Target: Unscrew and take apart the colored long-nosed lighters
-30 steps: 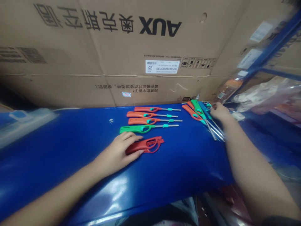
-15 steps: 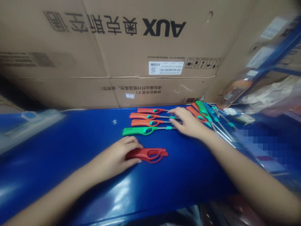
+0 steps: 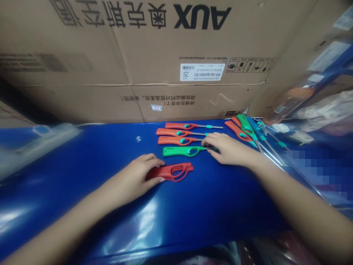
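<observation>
In an apparent alignment step, my right fingers (image 3: 211,138) are pinching the green lighter (image 3: 178,151) at its 3 o'clock end, 2 o'clock from my left fingers (image 3: 156,162) gripping red casings (image 3: 165,172), straight release probably being required next.

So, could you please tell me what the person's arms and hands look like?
The left hand and right hand are bare: no glove, ring or watch that I can make out. The left arm and right arm are bare too, with no sleeve or marking in view.
</observation>
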The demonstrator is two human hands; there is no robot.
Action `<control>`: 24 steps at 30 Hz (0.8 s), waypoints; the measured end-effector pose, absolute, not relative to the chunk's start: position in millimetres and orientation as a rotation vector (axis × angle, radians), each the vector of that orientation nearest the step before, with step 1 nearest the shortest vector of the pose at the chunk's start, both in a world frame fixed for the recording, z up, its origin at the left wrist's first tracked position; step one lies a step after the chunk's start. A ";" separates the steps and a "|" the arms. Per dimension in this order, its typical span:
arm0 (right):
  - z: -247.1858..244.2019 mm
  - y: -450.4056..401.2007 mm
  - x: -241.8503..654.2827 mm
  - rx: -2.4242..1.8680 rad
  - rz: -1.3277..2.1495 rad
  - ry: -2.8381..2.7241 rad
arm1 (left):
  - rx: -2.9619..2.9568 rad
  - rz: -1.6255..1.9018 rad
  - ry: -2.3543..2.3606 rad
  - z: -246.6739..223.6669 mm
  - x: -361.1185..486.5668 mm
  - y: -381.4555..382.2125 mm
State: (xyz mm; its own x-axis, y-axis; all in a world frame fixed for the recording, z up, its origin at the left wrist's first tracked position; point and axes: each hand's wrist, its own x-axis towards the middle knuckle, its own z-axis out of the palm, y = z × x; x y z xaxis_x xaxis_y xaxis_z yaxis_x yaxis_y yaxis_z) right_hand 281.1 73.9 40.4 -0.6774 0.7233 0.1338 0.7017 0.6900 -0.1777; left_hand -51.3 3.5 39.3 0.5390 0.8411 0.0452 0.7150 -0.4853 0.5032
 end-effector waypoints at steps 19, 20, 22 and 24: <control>16.9 64.9 246.7 -1.174 0.205 -2.545 | 2.455 0.396 1.184 34.9 -44.8 1.6; 17.4 64.5 247.7 -1.198 0.262 -2.529 | 2.459 0.363 1.188 36.9 -45.1 0.8; 18.7 63.2 249.6 -1.261 0.386 -2.501 | 2.472 0.291 1.200 42.9 -46.7 -0.7; 19.6 61.6 250.8 -1.324 0.499 -2.467 | 2.494 0.212 1.218 49.6 -50.8 -0.6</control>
State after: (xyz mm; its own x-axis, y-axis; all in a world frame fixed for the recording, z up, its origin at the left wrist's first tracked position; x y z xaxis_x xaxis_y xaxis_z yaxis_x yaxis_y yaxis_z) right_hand 250.8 61.6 19.6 -0.5321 0.8413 0.0950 0.7384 0.5160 -0.4341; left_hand -50.8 -0.6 49.6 0.6181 0.7858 -0.0211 0.7326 -0.5660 0.3781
